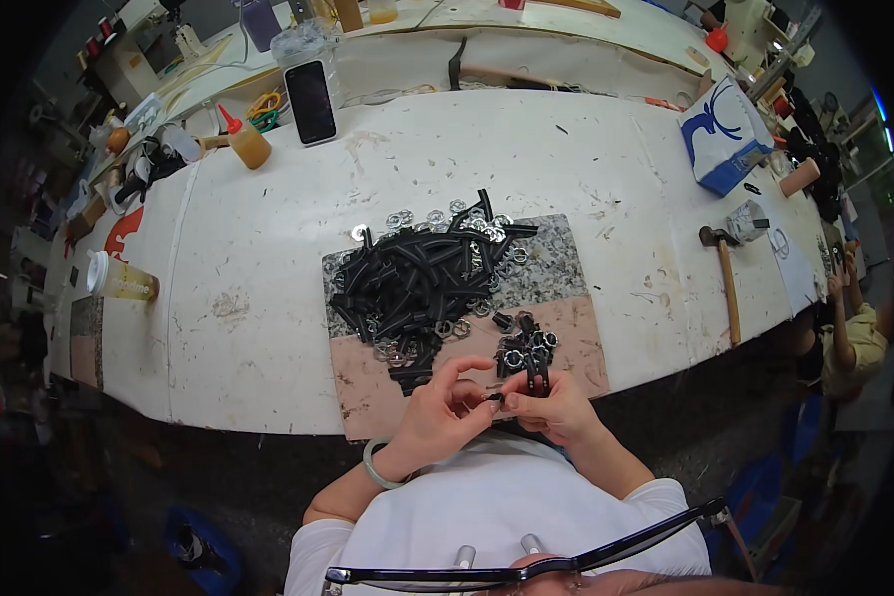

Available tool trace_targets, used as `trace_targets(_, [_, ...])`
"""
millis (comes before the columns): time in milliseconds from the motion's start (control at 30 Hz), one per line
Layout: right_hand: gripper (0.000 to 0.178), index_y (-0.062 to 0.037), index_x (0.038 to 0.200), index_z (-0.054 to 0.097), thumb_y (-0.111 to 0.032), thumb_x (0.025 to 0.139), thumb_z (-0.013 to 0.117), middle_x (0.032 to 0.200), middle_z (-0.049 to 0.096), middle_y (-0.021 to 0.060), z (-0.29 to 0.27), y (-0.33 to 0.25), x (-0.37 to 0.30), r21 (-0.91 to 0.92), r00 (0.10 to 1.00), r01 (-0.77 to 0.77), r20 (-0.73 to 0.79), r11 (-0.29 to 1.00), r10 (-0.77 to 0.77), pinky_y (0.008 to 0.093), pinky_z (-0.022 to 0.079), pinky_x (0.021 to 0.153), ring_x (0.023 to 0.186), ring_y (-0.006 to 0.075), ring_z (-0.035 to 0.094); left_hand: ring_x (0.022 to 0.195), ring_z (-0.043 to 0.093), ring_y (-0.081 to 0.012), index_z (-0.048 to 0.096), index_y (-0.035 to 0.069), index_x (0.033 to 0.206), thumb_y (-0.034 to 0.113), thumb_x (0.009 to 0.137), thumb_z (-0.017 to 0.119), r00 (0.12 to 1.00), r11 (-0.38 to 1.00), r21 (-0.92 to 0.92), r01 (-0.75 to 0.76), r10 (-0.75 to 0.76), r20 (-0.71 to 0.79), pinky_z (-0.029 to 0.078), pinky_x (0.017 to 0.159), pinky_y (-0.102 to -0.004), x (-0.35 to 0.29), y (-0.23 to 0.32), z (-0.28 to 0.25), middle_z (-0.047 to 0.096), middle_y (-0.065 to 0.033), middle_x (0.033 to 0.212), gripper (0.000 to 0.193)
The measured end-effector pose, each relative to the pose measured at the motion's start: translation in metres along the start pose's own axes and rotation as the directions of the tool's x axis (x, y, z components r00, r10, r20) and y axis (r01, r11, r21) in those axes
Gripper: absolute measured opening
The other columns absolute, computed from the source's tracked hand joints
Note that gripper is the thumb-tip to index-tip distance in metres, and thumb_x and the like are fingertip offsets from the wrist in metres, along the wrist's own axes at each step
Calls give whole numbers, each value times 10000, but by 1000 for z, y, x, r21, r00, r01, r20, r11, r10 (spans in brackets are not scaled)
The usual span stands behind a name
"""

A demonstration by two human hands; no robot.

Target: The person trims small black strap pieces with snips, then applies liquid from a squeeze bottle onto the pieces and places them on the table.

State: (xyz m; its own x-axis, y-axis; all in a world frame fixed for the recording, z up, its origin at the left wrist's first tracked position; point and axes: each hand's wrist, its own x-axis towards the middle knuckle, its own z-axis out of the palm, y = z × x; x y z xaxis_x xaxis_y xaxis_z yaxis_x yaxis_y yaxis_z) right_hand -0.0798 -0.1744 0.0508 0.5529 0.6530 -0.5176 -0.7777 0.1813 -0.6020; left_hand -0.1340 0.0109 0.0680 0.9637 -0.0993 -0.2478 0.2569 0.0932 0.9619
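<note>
My right hand (558, 407) is closed on a black strap (537, 375), which stands up in a bent loop between thumb and fingers. Thumb and index of my left hand (445, 409) pinch the strap's lower end, where both hands meet; its other fingers are curled and raised. Just beyond my right hand lies a small heap of short black straps with silver rings (528, 343). Farther off is a big pile of loose black strips (417, 278), with silver metal rings (487, 228) scattered on and around it. My fingers partly hide the held end.
The piles lie on a speckled stone slab (551, 258) with a pinkish board (586, 343) at its near side. A hammer (727, 288) and a blue-white bag (720, 139) are at right. A phone (311, 103), a glue bottle (245, 141) and a cup (121, 278) stand left.
</note>
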Motion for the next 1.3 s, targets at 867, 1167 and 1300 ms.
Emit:
trace_targets(867, [141,3,937,615,-89,830,601,730,590,14,-1,12,4,-150,967,246,-33,958,-254,171,289,421,506,14,416,740,615,-126,515,-34,1061,21,819,585,999,987,-158,8,-13,-29,496,556,-191,-2,-10,3,615,-108,919,257])
trace_targets(1167, [132,11,873,612,-81,784,644,756,596,33,-5,17,13,-652,785,511,91,559,-612,217,425,566,638,75,523,724,612,-91,558,-6,1037,67,833,581,996,983,-176,53,-65,-62,478,562,-173,-3,-13,-2,629,-59,863,217])
trace_targets(1300, [161,-15,886,616,-82,746,662,753,591,94,-37,-21,24,-876,663,424,126,231,-738,279,454,595,666,207,573,675,591,-72,582,8,1025,39,821,587,880,996,-55,-67,33,-474,426,493,-163,-5,-13,-50,621,-38,832,206])
